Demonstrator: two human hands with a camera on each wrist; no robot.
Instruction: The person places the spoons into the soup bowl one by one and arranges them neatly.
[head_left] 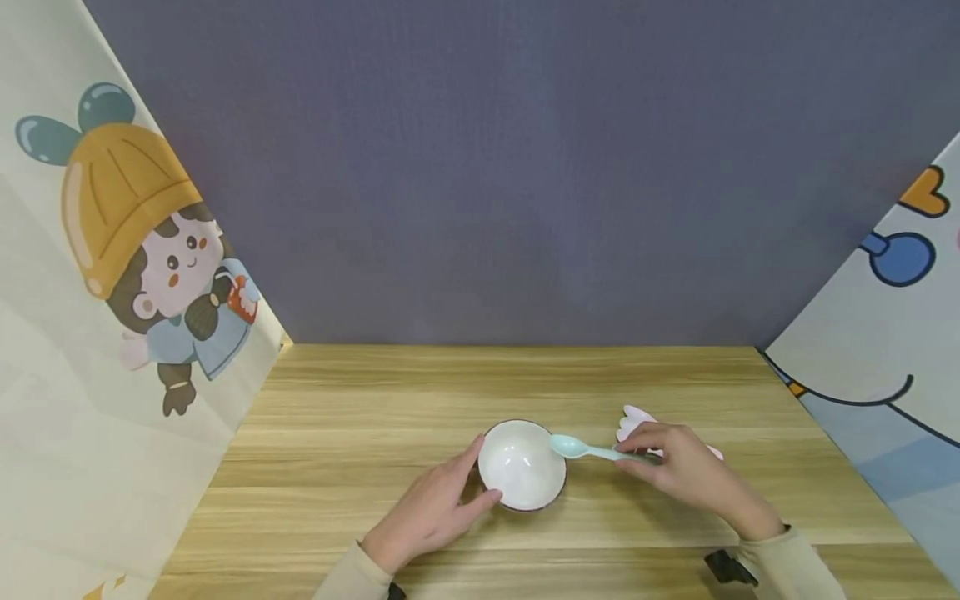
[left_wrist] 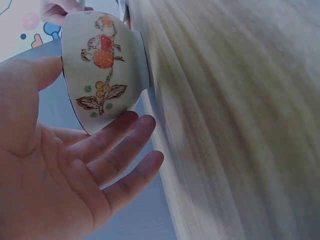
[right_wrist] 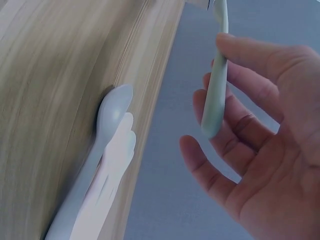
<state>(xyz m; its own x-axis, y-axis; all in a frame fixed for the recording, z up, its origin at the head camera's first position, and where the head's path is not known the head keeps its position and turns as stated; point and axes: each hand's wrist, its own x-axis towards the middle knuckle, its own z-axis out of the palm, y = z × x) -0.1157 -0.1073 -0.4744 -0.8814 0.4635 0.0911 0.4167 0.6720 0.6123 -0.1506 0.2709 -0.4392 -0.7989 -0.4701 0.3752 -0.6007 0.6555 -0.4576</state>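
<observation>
A white bowl (head_left: 522, 479) with a dark rim stands upright on the wooden table. My left hand (head_left: 435, 510) holds it from the left, index finger and thumb at its rim; the left wrist view shows orange-red birds and leaves on its outside (left_wrist: 102, 60). Between thumb and fingers my right hand (head_left: 686, 471) pinches a pale mint spoon (head_left: 572, 447) by its handle. That spoon's head points left and overlaps the bowl's right rim in the head view. Below the right hand, a grey-looking spoon (right_wrist: 112, 112) lies beside a pinkish-white piece with a scalloped end (right_wrist: 117, 150).
The wooden table (head_left: 360, 400) runs back to a grey-blue panel (head_left: 510, 183). Light cartoon-printed panels flank it, one on the left (head_left: 60, 333) and one on the right (head_left: 862, 333).
</observation>
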